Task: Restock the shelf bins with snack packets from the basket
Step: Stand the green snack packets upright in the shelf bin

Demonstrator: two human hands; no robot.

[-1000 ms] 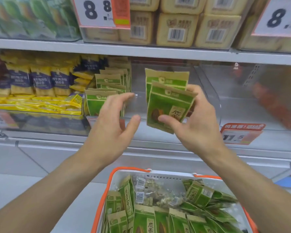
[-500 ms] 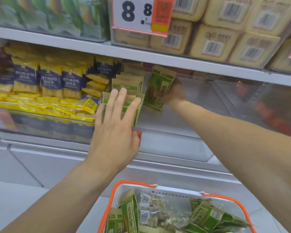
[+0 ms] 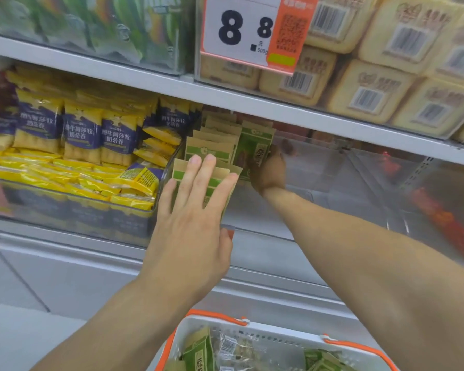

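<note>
A row of green and tan snack packets [image 3: 212,148] stands in a clear shelf bin [image 3: 319,210]. My left hand [image 3: 193,210] lies flat with straight fingers against the front packet [image 3: 180,171] of that row. Deep in the bin, my right hand [image 3: 268,170] grips a green packet [image 3: 255,145], held upright beside the back of the row. At the bottom of the frame a white basket [image 3: 252,336] with orange handles holds more green packets [image 3: 198,352] and clear ones.
A neighbouring bin on the left holds yellow and blue packets [image 3: 81,135]. The shelf above carries tan boxes [image 3: 373,92] and a price tag [image 3: 252,30] reading 8.8. The bin's right part shows bare clear plastic.
My right hand has carried the green packet from in front of the shelf deep into the bin beside the row. My left hand moved forward and now presses flat on the front packet.
</note>
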